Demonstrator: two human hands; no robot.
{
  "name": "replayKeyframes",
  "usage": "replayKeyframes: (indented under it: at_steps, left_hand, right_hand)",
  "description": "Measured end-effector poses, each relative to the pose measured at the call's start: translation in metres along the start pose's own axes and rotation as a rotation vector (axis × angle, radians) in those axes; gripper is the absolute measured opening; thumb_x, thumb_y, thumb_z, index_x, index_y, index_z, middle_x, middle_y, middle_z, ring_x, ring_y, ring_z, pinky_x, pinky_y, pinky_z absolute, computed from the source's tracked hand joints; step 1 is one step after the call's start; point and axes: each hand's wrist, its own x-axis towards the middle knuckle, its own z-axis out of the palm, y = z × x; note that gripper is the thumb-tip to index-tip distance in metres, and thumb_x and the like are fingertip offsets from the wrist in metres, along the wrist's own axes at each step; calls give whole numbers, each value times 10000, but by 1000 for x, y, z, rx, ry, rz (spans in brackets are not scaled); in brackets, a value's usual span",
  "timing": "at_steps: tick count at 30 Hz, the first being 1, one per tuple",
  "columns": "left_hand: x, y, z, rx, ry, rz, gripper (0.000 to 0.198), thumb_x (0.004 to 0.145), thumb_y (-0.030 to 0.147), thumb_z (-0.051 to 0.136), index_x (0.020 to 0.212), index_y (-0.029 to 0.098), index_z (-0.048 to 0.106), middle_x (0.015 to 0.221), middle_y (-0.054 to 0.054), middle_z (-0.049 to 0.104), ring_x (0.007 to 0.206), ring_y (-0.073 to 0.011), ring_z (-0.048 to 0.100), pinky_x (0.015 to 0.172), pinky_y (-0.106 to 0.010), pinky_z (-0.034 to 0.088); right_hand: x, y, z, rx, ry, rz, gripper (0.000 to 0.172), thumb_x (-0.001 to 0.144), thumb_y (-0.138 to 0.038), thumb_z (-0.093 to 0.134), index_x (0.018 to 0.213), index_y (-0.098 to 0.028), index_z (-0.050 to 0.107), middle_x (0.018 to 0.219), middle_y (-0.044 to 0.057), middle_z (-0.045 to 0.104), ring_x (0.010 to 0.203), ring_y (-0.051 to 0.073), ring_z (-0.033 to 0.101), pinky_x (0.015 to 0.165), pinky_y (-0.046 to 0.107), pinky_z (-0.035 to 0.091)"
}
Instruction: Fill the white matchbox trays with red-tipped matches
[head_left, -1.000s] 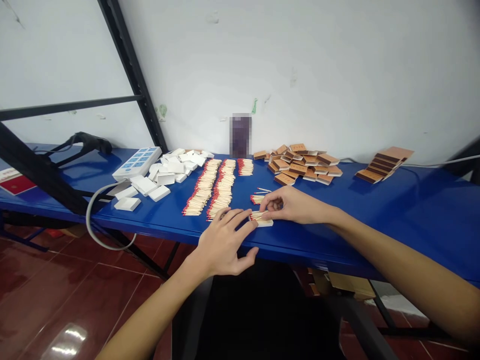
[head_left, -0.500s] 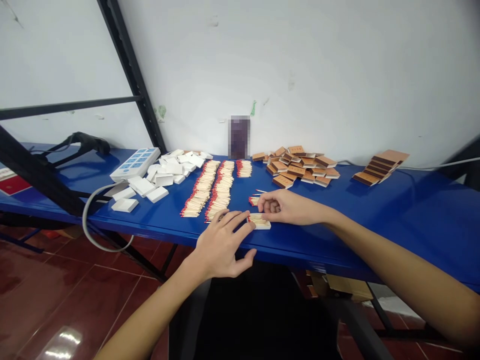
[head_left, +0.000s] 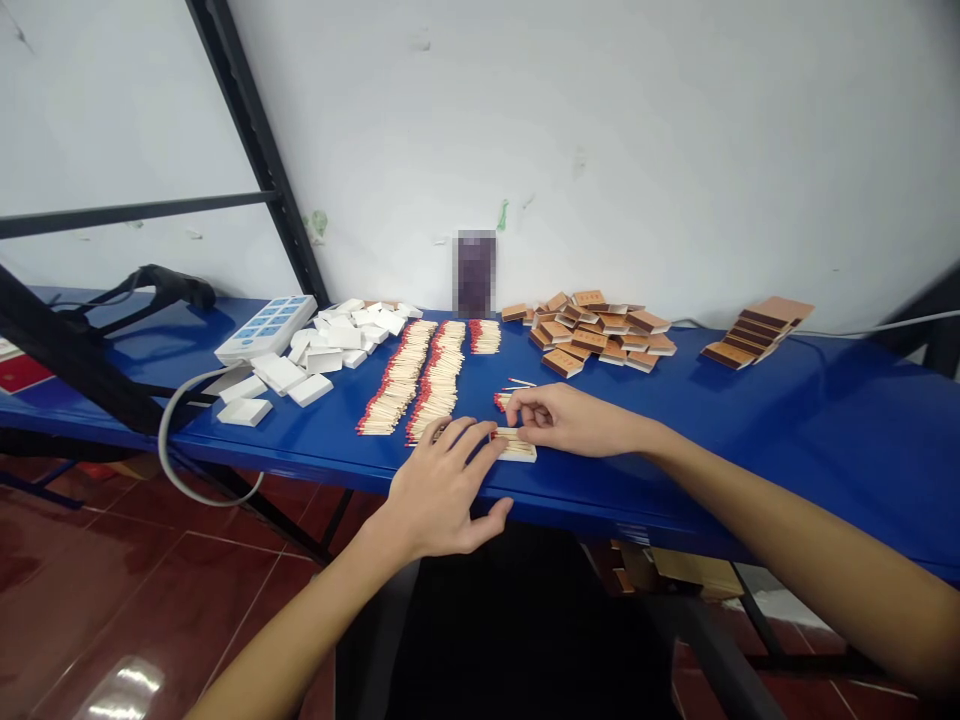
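A small white matchbox tray (head_left: 528,456) lies near the table's front edge with a layer of matches (head_left: 511,446) inside. My left hand (head_left: 439,492) is open, its fingers stretched forward and the index fingertip at the tray's left end. From the right, my right hand (head_left: 566,417) bends over the tray, fingers curled and closed, with its fingertips on the matches. Just behind the tray lies a small bunch of loose red-tipped matches (head_left: 501,402), partly covered by my right hand. To the left run two long rows of matches (head_left: 396,380), with a shorter pile (head_left: 485,337) behind.
White matchbox trays (head_left: 279,373) are heaped at the left beside a white power strip (head_left: 268,328). Brown matchbox sleeves (head_left: 592,335) form a pile at the back, and more sleeves (head_left: 757,332) are stacked farther right. A dark pixelated rectangle (head_left: 477,275) stands against the wall.
The right hand has shifted slightly left and down over the tray, its fingers still on the matches. The left hand has barely moved, and the whole view has drifted slightly.
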Motion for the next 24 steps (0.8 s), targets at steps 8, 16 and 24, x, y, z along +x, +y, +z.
replayKeyframes:
  at_steps: [8, 16, 24]
  left_hand:
    - [-2, -1, 3, -14, 21, -3, 600, 850, 459, 550, 1360, 149, 491, 1367, -138, 557, 1295, -330, 459, 1121, -520, 322]
    - [-2, -1, 3, -28, 23, -11, 465, 846, 453, 550, 1210, 164, 572, 1349, -133, 562, 1291, -324, 462, 1121, -502, 321]
    - [-3, 0, 3, -44, 54, -4, 459, 834, 437, 574, 1214, 179, 562, 1315, -122, 583, 1273, -313, 475, 1104, -498, 347]
  right_hand:
    - [-4, 14, -17, -215, 246, 13, 262, 871, -403, 549, 978, -181, 636, 793, 46, 611, 694, 174, 533, 650, 300, 387]
    - [-6, 19, -19, -173, -21, -25, 301, 867, -462, 567, 904, -187, 684, 892, 72, 653, 704, 168, 538, 633, 301, 402]
    - [3, 32, -15, -293, 132, -1, 319, 892, -475, 531, 880, -186, 666, 817, 61, 624, 732, 182, 533, 658, 302, 380]
